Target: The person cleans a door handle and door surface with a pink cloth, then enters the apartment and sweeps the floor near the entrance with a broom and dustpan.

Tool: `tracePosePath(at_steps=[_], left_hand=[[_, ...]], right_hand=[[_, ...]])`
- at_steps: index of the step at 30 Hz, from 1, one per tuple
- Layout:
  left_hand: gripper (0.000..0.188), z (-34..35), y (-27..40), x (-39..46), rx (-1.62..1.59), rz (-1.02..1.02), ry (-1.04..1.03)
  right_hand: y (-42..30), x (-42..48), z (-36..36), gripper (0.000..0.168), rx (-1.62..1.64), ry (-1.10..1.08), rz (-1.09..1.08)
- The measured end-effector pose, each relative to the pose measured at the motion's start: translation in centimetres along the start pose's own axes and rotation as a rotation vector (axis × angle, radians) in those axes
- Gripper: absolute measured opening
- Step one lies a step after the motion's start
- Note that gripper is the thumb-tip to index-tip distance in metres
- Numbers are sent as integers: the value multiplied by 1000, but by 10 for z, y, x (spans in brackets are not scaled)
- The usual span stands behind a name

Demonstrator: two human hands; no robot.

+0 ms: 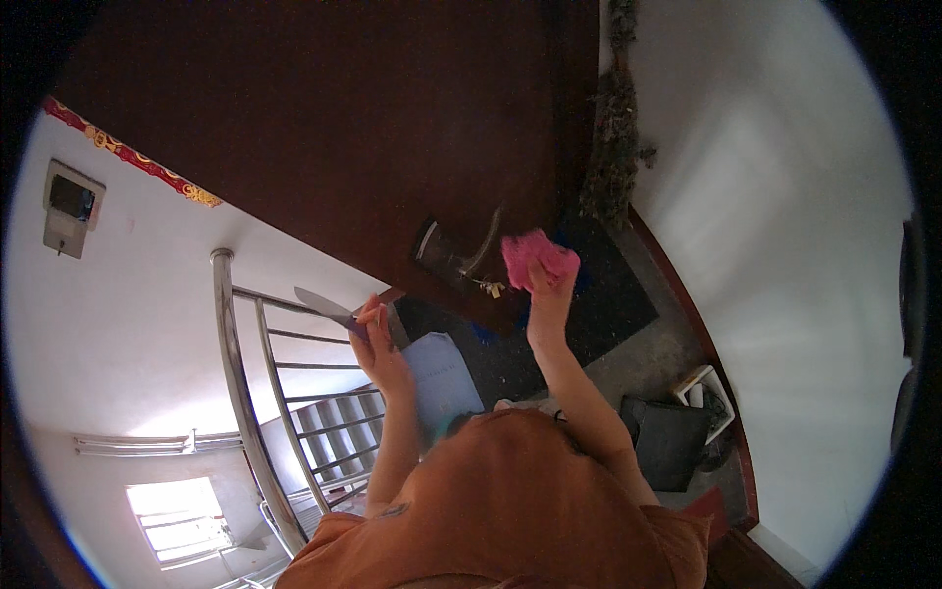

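My left hand (377, 335) is shut around the dark handle of a knife (324, 303), whose blade points up and left in front of the stair railing. My right hand (546, 291) grips a bunched pink cloth (537, 258) beside a dark brown door (368, 132). Between the hands, a door handle (484, 247) and a keyhole with hanging keys (491, 288) show on the door. A dark panel with a pale curved stripe (427, 239) sits on the door left of the handle.
A metal railing (228, 353) and stairs (338, 427) lie at the left. Below the door is a dark mat (618, 294). A pale blue bag or box (445, 375) stands near my body. A black item (662, 442) and a white container (725, 401) stand by the right wall.
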State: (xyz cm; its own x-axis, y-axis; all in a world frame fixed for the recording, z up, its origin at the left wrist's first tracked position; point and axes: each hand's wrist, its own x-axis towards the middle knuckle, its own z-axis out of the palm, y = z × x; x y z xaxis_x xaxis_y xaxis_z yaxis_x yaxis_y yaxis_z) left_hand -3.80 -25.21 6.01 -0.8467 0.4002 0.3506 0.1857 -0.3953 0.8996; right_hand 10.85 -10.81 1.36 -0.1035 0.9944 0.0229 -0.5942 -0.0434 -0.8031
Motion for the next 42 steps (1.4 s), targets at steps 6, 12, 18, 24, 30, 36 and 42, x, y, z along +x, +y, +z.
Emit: tracePosePath(at_steps=[6, 12, 18, 24, 30, 36, 42], left_hand=[[10, 30, -27, 6, -236, -183, 138], [8, 40, -32, 0, -227, -226, 174], [10, 36, -30, 1, -210, -217, 90], [6, 30, -38, -6, -196, -204, 89], [7, 31, -44, -16, -220, -191, 98], [7, 33, -33, -25, -213, -203, 109], [8, 41, -29, -23, -204, -205, 152]], right_hand=[[-27, -2, 85, 50, -707, -311, -623], [-14, -16, 65, 46, -928, -412, -596], [-11, -42, 42, 45, -768, -625, -470], [-43, 9, 50, 42, -647, -183, -524], [-77, 102, 60, 32, -595, -287, -361], [-76, 151, 53, 25, -1006, -753, 290], [2, 175, 12, 37, -1198, -682, 125]])
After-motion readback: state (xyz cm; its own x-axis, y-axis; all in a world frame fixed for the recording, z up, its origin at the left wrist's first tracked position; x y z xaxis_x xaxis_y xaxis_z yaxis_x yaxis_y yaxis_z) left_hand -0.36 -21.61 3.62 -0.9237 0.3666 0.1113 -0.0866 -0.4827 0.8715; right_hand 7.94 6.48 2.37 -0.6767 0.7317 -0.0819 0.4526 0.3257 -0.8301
